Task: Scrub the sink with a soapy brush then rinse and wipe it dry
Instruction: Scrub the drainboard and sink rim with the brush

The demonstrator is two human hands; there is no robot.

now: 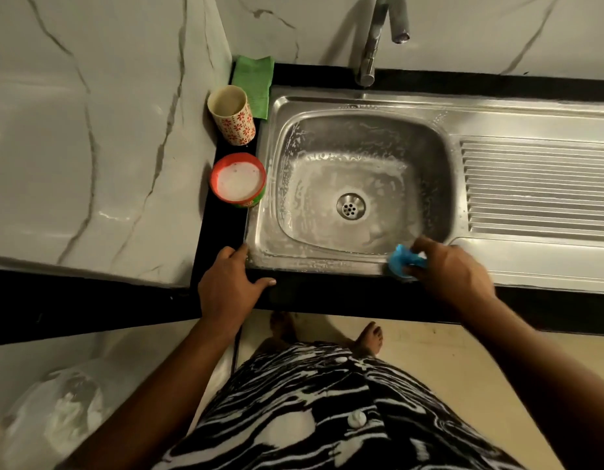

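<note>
Extends both forearms forward from the lower edge of the view, bare to the wrist and well apart. Angles left forearm up from the lower left, right forearm in from the lower right. Rests left hand point(227, 283) palm down, wrist roughly straight, fingers relaxed and close together, tips touching the near left corner of the sink point(314, 264) rim, thumb spread wide to the right. Turns right hand point(453, 269) back upward, fingers curled round a blue brush point(404, 261), thumb hidden beneath. Holds brush at the near rim, toward its right end. Shows right hand slightly blurred; single fingers not legible.
</note>
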